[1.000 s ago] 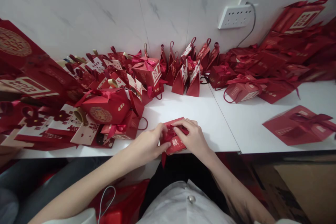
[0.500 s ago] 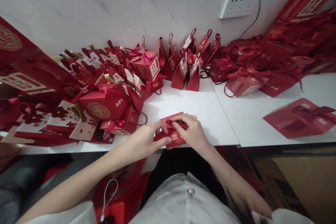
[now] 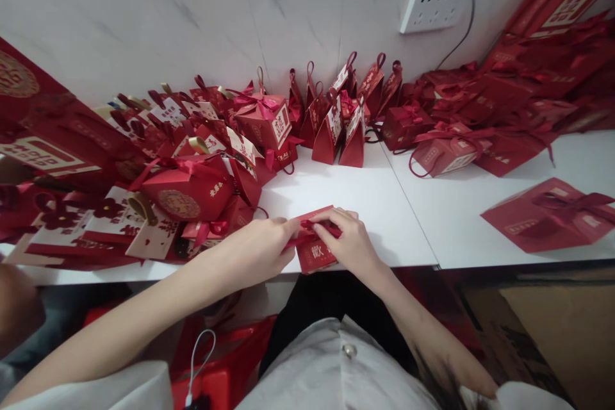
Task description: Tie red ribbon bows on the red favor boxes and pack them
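Observation:
A small red box (image 3: 316, 256) with pale printed characters lies at the front edge of the white table (image 3: 331, 189). Over its left side, my left hand (image 3: 271, 245) has its fingers closed on a dark red ribbon (image 3: 292, 242). The fingers of my right hand (image 3: 348, 234) are bent over the right side of the box, thumb and index finger pinching the ribbon near the bow at its middle. Part of the box is hidden under my hands.
Red gift boxes (image 3: 192, 186) crowd the left side. Triangular boxes with loops (image 3: 353, 141) stand at the back. More boxes (image 3: 446, 150) fill the right rear, and a large ribboned box (image 3: 542, 214) sits at right. Someone's arm (image 3: 19, 307) shows at far left.
My left hand has pulled back slightly to the left and its fingers have closed on the ribbon. My right hand has barely moved. At far left, another person's arm has come further into view.

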Demonstrator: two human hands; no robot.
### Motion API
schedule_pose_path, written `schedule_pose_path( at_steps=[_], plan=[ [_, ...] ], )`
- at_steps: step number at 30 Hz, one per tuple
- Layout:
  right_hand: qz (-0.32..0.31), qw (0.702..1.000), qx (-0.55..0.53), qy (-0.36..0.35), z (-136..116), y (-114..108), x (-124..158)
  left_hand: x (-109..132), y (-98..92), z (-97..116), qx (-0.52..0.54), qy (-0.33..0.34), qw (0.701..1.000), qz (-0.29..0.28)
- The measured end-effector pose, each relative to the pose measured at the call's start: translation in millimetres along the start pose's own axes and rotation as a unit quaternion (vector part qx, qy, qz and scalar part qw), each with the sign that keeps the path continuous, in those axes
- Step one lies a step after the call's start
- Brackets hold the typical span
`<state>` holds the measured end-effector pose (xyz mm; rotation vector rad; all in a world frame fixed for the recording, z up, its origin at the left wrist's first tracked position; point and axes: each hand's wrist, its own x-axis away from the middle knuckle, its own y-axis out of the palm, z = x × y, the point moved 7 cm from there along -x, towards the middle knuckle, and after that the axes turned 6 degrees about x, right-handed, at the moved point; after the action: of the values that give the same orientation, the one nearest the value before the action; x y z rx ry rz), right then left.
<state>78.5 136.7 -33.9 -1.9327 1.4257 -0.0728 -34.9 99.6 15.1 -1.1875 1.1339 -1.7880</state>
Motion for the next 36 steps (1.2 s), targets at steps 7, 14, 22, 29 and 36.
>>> schedule_pose_path(
  at_steps=[7,14,22,29,36],
  plan=[
    [-0.003,1.0,0.009,-0.006,0.7,1.5,-0.5,-5.2,-10.1,8.5,-0.061,0.065,0.996,0.029],
    [-0.02,1.0,-0.011,-0.003,2.7,1.5,1.0,-22.2,-21.2,7.4,0.017,0.047,0.997,0.064],
    [-0.023,0.999,-0.023,0.022,6.5,2.7,-0.5,-32.4,-28.5,8.0,0.126,0.18,0.972,0.082],
    [-0.038,0.997,-0.06,0.039,8.3,5.0,-1.7,-54.1,-17.8,-16.1,0.261,0.158,0.948,0.093],
    [-0.037,0.994,-0.094,0.052,10.0,3.8,-1.9,-57.6,3.1,-31.4,0.326,0.116,0.927,0.146]
  ],
)
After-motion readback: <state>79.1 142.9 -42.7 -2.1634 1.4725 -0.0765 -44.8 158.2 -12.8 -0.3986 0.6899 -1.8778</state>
